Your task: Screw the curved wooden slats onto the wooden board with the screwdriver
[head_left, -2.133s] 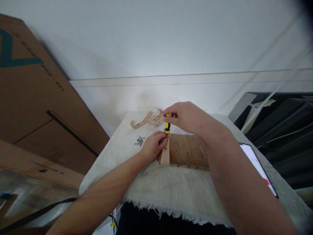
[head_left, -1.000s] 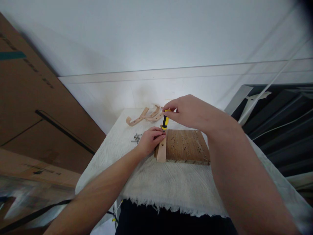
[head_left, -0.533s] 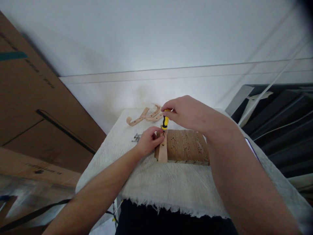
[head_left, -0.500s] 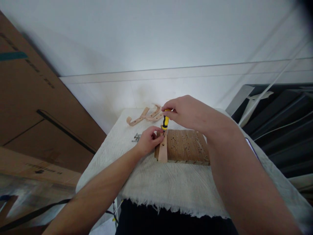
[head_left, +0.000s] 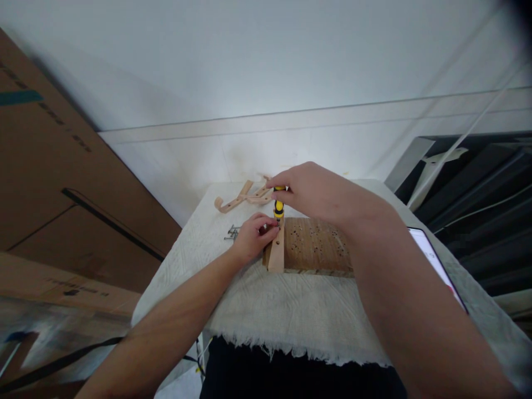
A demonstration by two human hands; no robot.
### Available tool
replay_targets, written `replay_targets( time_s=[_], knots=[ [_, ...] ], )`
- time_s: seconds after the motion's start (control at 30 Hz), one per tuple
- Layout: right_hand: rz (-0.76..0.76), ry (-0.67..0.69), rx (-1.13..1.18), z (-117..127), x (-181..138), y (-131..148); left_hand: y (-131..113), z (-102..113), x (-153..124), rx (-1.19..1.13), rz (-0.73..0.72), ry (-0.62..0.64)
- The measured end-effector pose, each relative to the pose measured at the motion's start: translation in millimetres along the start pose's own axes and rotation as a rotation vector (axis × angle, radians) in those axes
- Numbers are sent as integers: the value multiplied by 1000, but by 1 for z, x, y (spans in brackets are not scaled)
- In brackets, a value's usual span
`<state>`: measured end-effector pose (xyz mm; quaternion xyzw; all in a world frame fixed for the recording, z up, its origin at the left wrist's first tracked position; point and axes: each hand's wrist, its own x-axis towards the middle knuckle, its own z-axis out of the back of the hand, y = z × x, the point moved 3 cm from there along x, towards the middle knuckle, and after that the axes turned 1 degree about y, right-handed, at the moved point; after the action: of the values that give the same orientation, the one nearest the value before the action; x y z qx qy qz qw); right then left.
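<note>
Yellow-and-black short screwdriver (head_left: pixel 278 206), head view: upright, long axis near vertical, tip down on far end of pale wooden strip (head_left: pixel 276 255), which lies along left edge of brown drilled wooden board (head_left: pixel 318 246). Right hand (head_left: pixel 316 191) directly above, fingers closed around handle top. Left hand (head_left: pixel 251 238) just left of tip, fingers curled, pinching there; what they pinch too small to tell. Small dark screws (head_left: pixel 231 233) near, on white cloth (head_left: pixel 291 316).

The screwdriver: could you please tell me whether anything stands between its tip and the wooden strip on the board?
Nothing visible does. The right hand holds the screwdriver upright, tip down at the far end of the wooden strip. The left hand holds the strip beside the tip, hiding the exact contact.
</note>
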<state>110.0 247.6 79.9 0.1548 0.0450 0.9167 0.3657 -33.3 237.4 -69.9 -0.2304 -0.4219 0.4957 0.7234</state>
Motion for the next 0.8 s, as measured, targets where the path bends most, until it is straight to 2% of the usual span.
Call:
replay_targets(
  time_s=[0.2, 0.4, 0.57, 0.8],
  knots=[
    [32, 57, -44, 0, -4, 0, -3, 1, 1, 49, -21, 8],
    [-64, 19, -53, -3, 1, 10, -4, 0, 1, 81, -27, -19],
    [18, 84, -41, -4, 4, 23, -3, -1, 1, 96, -32, -14],
    [9, 53, -46, -4, 0, 7, -3, 0, 0, 66, -26, -8]
  ],
)
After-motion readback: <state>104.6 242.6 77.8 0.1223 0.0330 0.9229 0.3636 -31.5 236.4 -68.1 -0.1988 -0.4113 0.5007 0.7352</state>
